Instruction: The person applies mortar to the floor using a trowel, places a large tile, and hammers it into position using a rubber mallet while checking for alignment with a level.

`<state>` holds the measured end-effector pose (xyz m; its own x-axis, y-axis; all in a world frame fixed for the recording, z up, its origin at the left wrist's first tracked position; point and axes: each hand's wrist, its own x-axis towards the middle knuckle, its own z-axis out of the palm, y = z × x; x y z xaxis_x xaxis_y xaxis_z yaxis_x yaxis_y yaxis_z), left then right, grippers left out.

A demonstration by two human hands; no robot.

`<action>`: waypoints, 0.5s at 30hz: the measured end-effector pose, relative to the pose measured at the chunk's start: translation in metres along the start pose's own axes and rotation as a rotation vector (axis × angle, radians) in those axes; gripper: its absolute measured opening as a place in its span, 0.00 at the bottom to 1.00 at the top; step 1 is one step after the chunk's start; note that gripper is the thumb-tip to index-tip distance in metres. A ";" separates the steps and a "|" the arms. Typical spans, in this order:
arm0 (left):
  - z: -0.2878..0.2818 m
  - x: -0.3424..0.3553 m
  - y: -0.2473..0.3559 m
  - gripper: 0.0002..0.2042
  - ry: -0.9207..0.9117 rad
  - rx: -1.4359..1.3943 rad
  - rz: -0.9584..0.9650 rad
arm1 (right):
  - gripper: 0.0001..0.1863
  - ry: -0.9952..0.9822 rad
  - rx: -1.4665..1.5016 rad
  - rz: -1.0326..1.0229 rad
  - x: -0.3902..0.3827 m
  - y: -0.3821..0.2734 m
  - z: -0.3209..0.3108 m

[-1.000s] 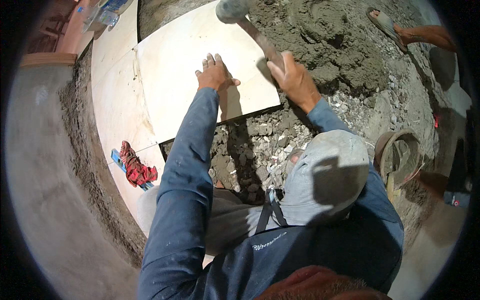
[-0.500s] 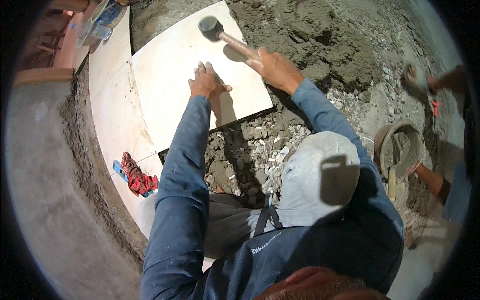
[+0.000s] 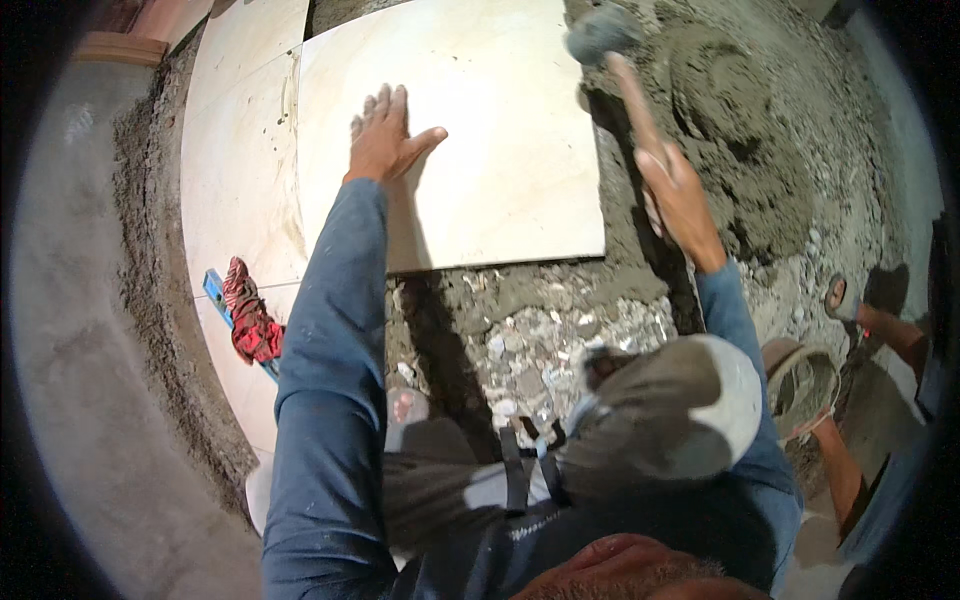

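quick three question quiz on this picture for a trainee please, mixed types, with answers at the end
1. Multiple choice: which hand grips the mallet?
a) left
b) right
c) both

2. True or false: the left hand is closed in a fist.

3. Fill in the blank: the crumpled cloth lying over the blue tool is mostly ____ in colour.

Key:
1. b, the right hand
2. False; it is spread open over the large pale tile
3. red
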<state>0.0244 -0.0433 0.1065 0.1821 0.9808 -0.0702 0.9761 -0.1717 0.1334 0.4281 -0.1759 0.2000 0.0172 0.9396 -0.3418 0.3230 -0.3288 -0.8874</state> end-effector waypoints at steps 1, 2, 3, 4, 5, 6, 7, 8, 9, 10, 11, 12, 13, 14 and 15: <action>0.001 0.000 -0.010 0.52 0.014 -0.010 -0.015 | 0.20 0.023 0.050 0.054 -0.007 -0.002 0.002; 0.009 0.003 -0.012 0.52 0.064 -0.035 -0.012 | 0.18 0.058 0.085 0.118 -0.010 -0.004 0.002; 0.015 0.005 -0.015 0.53 0.110 -0.051 -0.011 | 0.18 0.080 0.082 0.116 -0.007 -0.004 0.002; 0.023 0.005 -0.018 0.53 0.150 -0.072 -0.011 | 0.17 0.102 0.075 0.121 -0.005 -0.005 0.003; 0.028 0.007 -0.016 0.49 0.231 -0.101 0.011 | 0.17 0.125 0.074 0.127 0.001 -0.005 0.005; 0.029 0.007 -0.019 0.48 0.241 -0.082 0.009 | 0.15 0.143 0.071 0.080 0.009 -0.006 0.007; 0.023 0.003 -0.021 0.47 0.259 -0.061 -0.004 | 0.14 0.171 0.074 0.004 0.019 -0.015 0.014; 0.022 0.001 -0.021 0.47 0.275 -0.052 -0.011 | 0.14 0.206 0.069 -0.068 0.029 -0.027 0.020; 0.023 -0.002 -0.023 0.45 0.284 -0.051 -0.019 | 0.14 0.234 0.061 -0.144 0.038 -0.034 0.022; 0.020 0.001 -0.015 0.44 0.254 -0.089 -0.029 | 0.14 0.283 0.045 -0.224 0.043 -0.042 0.018; 0.019 0.003 -0.015 0.44 0.246 -0.078 -0.032 | 0.14 0.320 0.048 -0.311 0.051 -0.047 0.018; 0.019 0.003 -0.015 0.44 0.239 -0.065 -0.038 | 0.14 0.351 0.038 -0.352 0.059 -0.053 0.022; 0.017 0.004 -0.015 0.44 0.230 -0.063 -0.048 | 0.14 0.385 0.028 -0.393 0.066 -0.060 0.027; 0.016 0.003 -0.014 0.44 0.222 -0.059 -0.060 | 0.14 0.417 0.019 -0.434 0.073 -0.064 0.030; 0.016 0.004 -0.012 0.44 0.212 -0.054 -0.075 | 0.15 0.474 -0.105 -0.410 0.082 -0.059 0.031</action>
<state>0.0149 -0.0386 0.0884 0.0749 0.9891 0.1271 0.9771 -0.0983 0.1885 0.3815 -0.0822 0.2143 0.2816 0.9352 0.2148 0.4833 0.0551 -0.8737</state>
